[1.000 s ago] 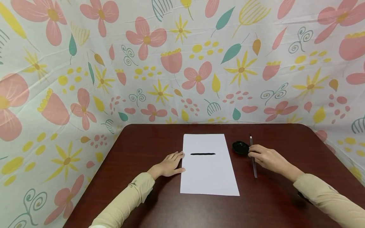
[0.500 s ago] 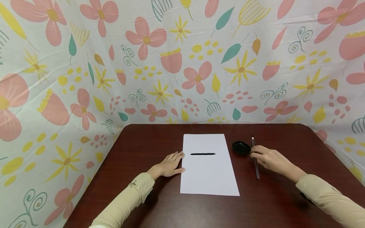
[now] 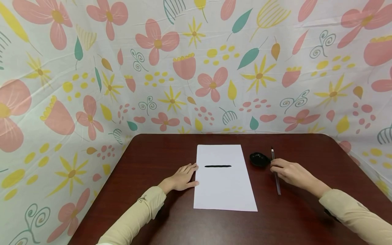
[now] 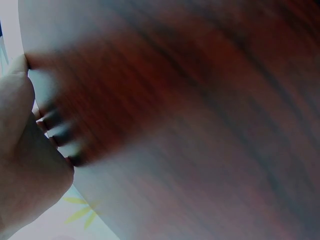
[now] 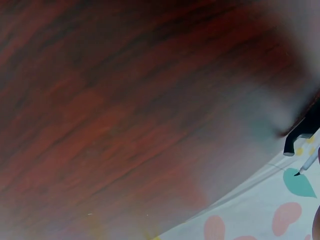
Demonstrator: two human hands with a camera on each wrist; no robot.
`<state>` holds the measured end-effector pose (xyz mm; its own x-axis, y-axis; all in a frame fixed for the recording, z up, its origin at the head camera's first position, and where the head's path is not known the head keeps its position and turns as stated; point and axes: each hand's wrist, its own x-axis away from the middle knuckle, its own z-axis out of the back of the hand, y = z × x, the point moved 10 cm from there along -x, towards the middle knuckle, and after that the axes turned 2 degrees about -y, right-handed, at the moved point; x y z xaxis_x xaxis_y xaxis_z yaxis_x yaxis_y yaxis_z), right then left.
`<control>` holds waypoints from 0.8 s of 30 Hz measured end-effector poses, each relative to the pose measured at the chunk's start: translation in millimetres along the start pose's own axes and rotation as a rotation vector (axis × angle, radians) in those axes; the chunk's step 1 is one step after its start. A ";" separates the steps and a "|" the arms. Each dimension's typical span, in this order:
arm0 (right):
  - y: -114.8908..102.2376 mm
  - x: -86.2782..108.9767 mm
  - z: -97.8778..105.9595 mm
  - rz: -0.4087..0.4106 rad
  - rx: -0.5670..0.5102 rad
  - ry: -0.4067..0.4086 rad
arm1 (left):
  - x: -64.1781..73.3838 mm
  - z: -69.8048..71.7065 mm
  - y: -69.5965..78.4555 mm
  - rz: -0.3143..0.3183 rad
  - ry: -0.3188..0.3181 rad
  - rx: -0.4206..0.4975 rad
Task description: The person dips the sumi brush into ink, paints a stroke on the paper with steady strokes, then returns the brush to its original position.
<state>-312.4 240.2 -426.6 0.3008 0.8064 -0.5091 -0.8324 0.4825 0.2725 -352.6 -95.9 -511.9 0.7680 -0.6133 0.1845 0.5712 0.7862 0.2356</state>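
Observation:
A white sheet of paper (image 3: 225,190) with a single thick black stroke (image 3: 218,166) lies on the table. My left hand (image 3: 182,177) rests flat at its left edge, fingertips and thumb just over the border; that hand (image 4: 30,150) also shows in the left wrist view. To the right of the paper, my right hand (image 3: 289,172) pinches a slim writing brush (image 3: 277,183). Its dark tip points away from me, and the brush tip (image 5: 305,167) appears at the right wrist view's edge. A small black dish (image 3: 259,159) sits just left of my right fingers; whether they touch it I cannot tell.
The dark red-brown table (image 3: 159,149) has rounded far corners. A white cloth (image 3: 196,102) printed with flowers hangs behind it and along the left side. A black hooked shape (image 5: 300,132) enters the right wrist view beside the brush tip.
My right hand has shifted slightly right and toward me with the brush, whose tail end now lies farther right. More of the dish's right end shows. The left hand and paper stay put.

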 end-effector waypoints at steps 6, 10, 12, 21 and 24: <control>-1.1 1.5 -2.5 0.018 0.010 -0.006 | 1.6 1.7 1.9 -0.004 0.006 0.020; -2.2 2.3 -3.7 0.034 0.018 -0.002 | 2.8 2.1 2.7 -0.002 0.002 0.014; -2.5 3.0 -4.8 0.037 0.022 -0.003 | 3.5 2.5 3.2 0.000 0.000 0.016; -2.9 6.5 -10.0 0.037 0.022 -0.029 | 3.9 2.5 4.1 0.000 -0.007 0.027; -2.4 6.6 -11.2 0.032 0.026 -0.042 | 4.0 3.9 5.3 -0.005 -0.008 0.026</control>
<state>-313.6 240.5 -439.8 0.2940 0.8349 -0.4653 -0.8299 0.4645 0.3091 -347.7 -94.5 -506.2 0.7626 -0.6180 0.1910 0.5675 0.7809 0.2610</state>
